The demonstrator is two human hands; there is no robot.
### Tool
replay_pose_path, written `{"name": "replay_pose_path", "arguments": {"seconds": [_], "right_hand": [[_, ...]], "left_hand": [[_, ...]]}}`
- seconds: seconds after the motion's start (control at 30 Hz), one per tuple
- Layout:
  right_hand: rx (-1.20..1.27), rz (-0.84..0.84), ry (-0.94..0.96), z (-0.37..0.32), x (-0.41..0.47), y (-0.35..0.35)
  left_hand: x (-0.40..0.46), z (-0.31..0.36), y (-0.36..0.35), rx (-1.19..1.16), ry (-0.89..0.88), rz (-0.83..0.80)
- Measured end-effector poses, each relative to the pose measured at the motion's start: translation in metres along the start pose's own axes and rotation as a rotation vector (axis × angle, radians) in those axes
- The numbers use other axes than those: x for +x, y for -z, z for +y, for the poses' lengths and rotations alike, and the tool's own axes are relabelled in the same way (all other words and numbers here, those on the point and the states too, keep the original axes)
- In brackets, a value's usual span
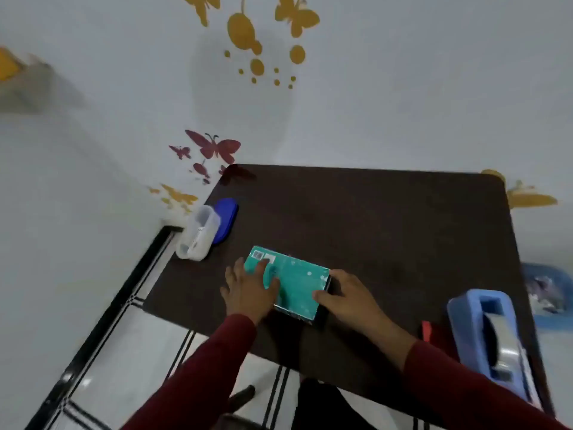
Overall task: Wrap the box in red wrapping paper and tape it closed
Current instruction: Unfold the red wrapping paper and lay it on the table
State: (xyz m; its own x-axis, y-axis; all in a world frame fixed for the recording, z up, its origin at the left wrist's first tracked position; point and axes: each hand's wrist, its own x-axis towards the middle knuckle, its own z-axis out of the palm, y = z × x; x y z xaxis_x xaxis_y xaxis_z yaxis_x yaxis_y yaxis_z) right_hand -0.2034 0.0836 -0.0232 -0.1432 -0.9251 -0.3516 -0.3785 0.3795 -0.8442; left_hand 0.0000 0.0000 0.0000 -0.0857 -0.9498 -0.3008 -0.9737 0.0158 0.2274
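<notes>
A teal box (297, 283) with a barcode label lies flat on the dark brown table (387, 231), near its front edge. My left hand (248, 290) rests on the box's left part, fingers laid straight across the top face. At the box's right end, my right hand (347, 294) grips it, thumb on the top face and fingers curled over the end. A blue tape dispenser (490, 333) with a roll in it stands at the table's near right corner. A red thing (427, 330) shows just left of the dispenser; I cannot tell what it is.
A clear plastic container (198, 234) stands at the table's left edge with a blue lid (226, 217) behind it. The table sits against a white wall with butterfly stickers. A light blue stool (545, 293) is beyond the right edge. Tiled floor lies below left.
</notes>
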Motion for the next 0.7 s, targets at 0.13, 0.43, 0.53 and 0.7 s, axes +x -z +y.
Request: {"name": "replay_pose_path", "arguments": {"seconds": [0.13,0.43,0.53,0.7], "right_hand": [[0.188,0.204,-0.183,-0.004,0.030,-0.037],[0.339,0.680,-0.287,-0.034,0.087,-0.074],[0.413,0.716,-0.236,-0.032,0.101,-0.080],[0.510,0.811,-0.133,-0.021,0.115,-0.094]], "left_hand": [[0.037,-0.035,-0.010,-0.067,-0.055,-0.052],[0.121,-0.077,-0.018,-0.437,-0.455,-0.064],[0.148,-0.086,-0.026,-0.573,-0.454,-0.073],[0.173,-0.087,-0.030,-0.767,-0.516,0.003]]}}
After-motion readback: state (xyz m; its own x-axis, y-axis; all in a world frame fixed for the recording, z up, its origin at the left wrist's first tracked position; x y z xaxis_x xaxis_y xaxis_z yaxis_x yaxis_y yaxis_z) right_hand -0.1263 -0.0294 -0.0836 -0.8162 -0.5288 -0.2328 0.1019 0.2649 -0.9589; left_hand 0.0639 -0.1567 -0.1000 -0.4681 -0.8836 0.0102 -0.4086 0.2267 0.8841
